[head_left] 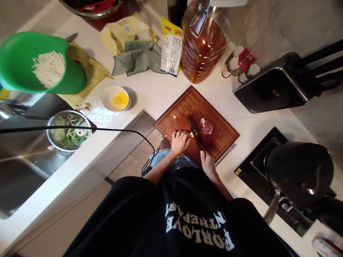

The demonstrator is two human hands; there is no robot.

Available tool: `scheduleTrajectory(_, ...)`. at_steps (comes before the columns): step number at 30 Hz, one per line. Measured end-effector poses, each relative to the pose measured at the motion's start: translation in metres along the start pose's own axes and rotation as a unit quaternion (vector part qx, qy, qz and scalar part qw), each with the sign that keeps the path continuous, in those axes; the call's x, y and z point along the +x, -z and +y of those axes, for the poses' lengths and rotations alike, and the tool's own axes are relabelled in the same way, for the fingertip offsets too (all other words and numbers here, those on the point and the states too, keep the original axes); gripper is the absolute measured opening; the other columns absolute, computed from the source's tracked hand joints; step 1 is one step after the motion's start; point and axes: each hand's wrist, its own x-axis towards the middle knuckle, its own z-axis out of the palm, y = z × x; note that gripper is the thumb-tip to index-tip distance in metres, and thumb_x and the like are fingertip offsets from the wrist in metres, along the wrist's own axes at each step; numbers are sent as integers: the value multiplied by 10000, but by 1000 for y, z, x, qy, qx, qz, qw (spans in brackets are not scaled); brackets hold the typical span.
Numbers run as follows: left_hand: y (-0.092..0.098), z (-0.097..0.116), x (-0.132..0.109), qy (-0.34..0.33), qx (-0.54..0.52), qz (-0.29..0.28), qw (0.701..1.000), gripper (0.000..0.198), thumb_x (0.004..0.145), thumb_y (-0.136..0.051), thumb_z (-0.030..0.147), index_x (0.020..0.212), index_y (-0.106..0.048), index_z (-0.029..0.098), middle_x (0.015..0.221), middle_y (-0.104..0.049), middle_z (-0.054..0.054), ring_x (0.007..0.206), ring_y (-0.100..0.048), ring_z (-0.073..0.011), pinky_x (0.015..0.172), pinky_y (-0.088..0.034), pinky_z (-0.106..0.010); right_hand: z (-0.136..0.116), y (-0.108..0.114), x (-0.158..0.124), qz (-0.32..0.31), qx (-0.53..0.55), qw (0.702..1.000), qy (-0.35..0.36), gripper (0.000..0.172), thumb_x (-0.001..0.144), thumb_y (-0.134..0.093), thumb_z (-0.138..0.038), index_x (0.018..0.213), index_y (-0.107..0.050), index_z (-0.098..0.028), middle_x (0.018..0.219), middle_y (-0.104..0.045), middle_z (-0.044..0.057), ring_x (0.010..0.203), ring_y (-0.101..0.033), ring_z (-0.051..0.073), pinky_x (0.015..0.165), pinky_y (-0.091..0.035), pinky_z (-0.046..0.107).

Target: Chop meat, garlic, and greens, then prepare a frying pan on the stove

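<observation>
On the wooden cutting board (pixel 171 119), my left hand (pixel 180 142) has its fingers closed on a small pale piece that looks like garlic (pixel 191 134). My right hand (pixel 207 161) grips the handle of a dark-bladed knife (pixel 193 127), whose handle is mostly covered by the fingers. The blade stands just right of the garlic, and a few small cut bits lie against it. To the right of the blade sits a small heap of chopped pinkish-purple meat or onion (pixel 206 127); I cannot tell which. A white scrap (pixel 174 116) lies near the board's upper left edge.
A white bowl with egg (pixel 104 100), green basket of noodles (pixel 76 80), and steel bowl of greens (pixel 50 135) stand left, near the sink (pixel 24 185). Behind are an oil jug (pixel 200 53) and knife block (pixel 270 85). A black pot (pixel 300 171) sits right. A cable (pixel 115 129) crosses left.
</observation>
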Motion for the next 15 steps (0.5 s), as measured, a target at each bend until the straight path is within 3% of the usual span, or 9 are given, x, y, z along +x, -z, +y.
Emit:
scheduleTrajectory(9, -4, -5, -4, -25, 7, 13, 1000, 183, 873, -495, 321, 931, -633, 217, 994, -650, -78, 971, -520, -238, 899, -310, -450, -18, 35, 5, -44, -121, 992, -8, 479, 933, -295, -476, 974, -655, -163, 751, -683, 105, 650, -614, 194, 559, -314, 260)
scheduleTrajectory(15, -8, -3, -1, -40, 6, 14, 999, 174, 876, -491, 304, 912, -640, 222, 977, -661, -67, 960, -523, -235, 892, -317, -453, -23, 43, 9, -58, -155, 986, -10, 482, 932, -297, -479, 987, -656, -162, 746, -685, 109, 657, -620, 203, 551, -304, 264)
